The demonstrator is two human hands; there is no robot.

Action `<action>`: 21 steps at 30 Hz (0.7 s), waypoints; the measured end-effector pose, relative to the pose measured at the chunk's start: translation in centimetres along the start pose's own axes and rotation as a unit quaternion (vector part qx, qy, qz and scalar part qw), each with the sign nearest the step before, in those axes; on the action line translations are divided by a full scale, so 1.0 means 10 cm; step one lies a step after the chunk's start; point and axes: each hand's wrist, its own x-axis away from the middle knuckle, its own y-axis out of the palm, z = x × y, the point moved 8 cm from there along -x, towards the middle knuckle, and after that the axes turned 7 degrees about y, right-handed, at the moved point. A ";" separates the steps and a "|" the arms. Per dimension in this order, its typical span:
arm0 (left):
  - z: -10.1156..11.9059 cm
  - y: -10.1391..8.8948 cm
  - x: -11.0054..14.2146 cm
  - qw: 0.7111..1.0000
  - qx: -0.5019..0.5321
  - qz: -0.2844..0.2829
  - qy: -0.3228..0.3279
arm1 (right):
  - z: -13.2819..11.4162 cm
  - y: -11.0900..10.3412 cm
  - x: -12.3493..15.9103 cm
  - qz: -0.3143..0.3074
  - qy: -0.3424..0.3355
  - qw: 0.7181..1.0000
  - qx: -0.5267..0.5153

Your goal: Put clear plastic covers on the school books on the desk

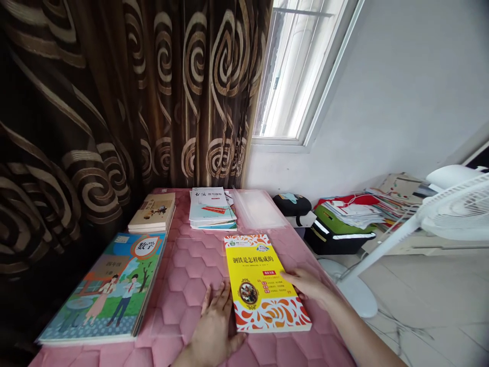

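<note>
A yellow paperback book [254, 270] with orange-and-white patterned ends lies on the pink quilted cover [187, 275]. My left hand [216, 323] rests flat along the book's left edge, fingers stretched out and holding nothing. At the right edge, my right hand [305, 285] grips the book, thumb on the front cover and the other fingers mostly hidden at its side. What looks like a clear plastic sheet [164, 316] is spread flat to the left of the book, its faint edges showing on the quilt.
A stack of textbooks [110, 285] is at the left, with smaller tan books [153, 211] behind it. Further back are white-covered books [210, 206] and clear plastic covers [260, 209]. A white fan [382, 244] and a green-black bag [340, 232] stand to the right.
</note>
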 end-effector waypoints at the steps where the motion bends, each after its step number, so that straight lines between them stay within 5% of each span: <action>1: -0.01 0.00 0.00 1.000 0.003 0.001 -0.002 | 0.02 -0.01 -0.02 -0.008 0.016 1.000 -0.004; 8: -0.02 0.04 0.01 0.999 0.035 -0.009 -0.018 | -0.10 0.13 -0.02 -0.141 -0.002 0.983 -0.118; 12: -0.02 -0.09 0.06 0.999 0.016 -0.028 -0.038 | -0.12 0.14 -0.03 -0.156 -0.002 0.971 -0.181; 15: -0.28 -0.36 0.20 0.983 -0.086 0.006 -0.161 | -0.15 0.11 -0.01 -0.134 0.003 0.970 -0.202; 18: -0.62 -0.70 0.49 0.916 -0.226 0.060 -0.326 | -0.23 0.12 0.06 -0.130 0.000 0.970 -0.205; 21: -0.82 -0.82 0.67 0.875 -0.284 0.062 -0.387 | -0.27 0.13 0.10 -0.123 -0.012 0.975 -0.184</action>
